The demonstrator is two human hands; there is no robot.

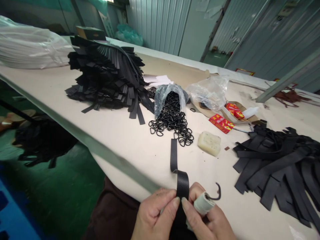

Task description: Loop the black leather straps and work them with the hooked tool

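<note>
A black leather strap runs up from between my two hands, bends once, and its far end lies on the table near the loose rings. My left hand pinches the strap's left edge between thumb and fingers. On the opposite edge, my right hand pinches it too, the two thumb tips almost meeting. A white wrapped piece shows at the right hand's fingers, with a dark curved hook sticking out beside it; whether the wrap covers a finger or a handle, I cannot tell. The strap's lower part hangs dark below the thumbs.
Black D-rings spill from a clear plastic bag. A yellowish wax-like block sits right of them. Cut straps are heaped at right, and a strap stack stands at left. Red packets lie behind the block.
</note>
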